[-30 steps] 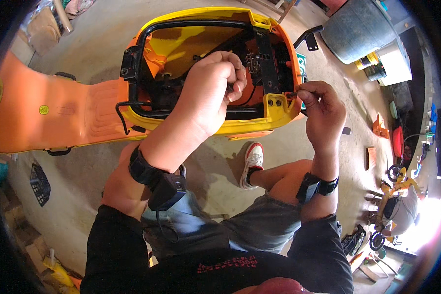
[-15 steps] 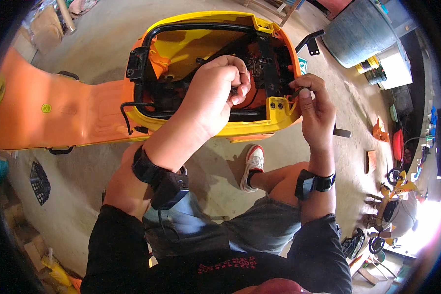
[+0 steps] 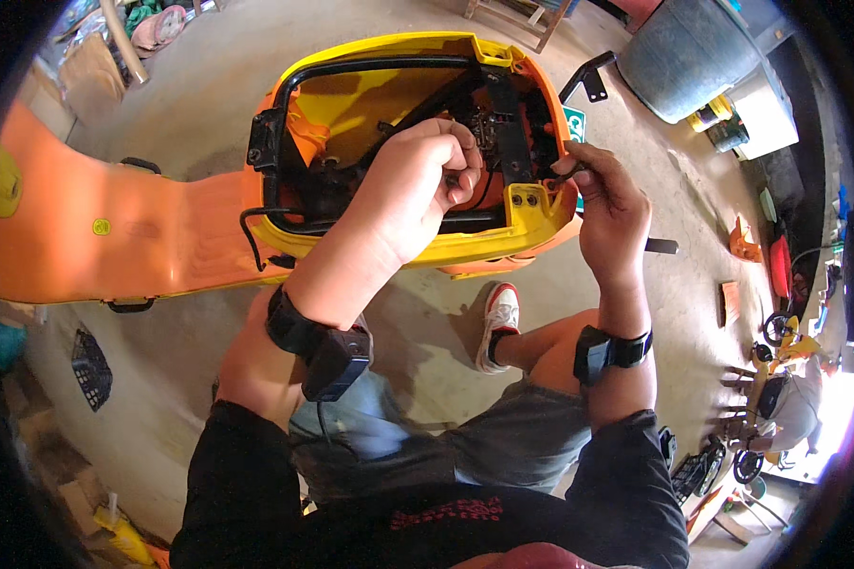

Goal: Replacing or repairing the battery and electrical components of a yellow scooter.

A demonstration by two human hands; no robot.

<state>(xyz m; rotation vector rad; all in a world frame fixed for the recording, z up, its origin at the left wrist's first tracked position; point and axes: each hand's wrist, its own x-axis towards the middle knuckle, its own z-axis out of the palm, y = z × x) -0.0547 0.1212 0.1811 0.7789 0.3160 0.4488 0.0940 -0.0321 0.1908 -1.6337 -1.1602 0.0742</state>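
Note:
An orange and yellow scooter body (image 3: 190,213) lies across in front of me, its black-framed opening (image 3: 389,64) showing wires and dark parts inside. Over the near side of that opening, my left hand (image 3: 425,180) is closed with fingers curled. Whatever it may grip is hidden by the fingers. At the right end of the yellow rim (image 3: 531,228), my right hand (image 3: 612,204) pinches a thin dark cable-like piece (image 3: 567,175) between thumb and fingers. A black crossbar (image 3: 512,142) spans the opening between the two hands.
A black bracket (image 3: 588,78) juts out at the body's far right corner. Behind it stand a large grey tub (image 3: 688,62) and a white box (image 3: 767,114). A black plastic grille (image 3: 91,368) lies on the floor at left. Another person (image 3: 795,412) is at the far right.
The whole view has shifted slightly. My right-hand fingers have changed their bend a little around the thin dark piece; my left hand stays closed over the opening.

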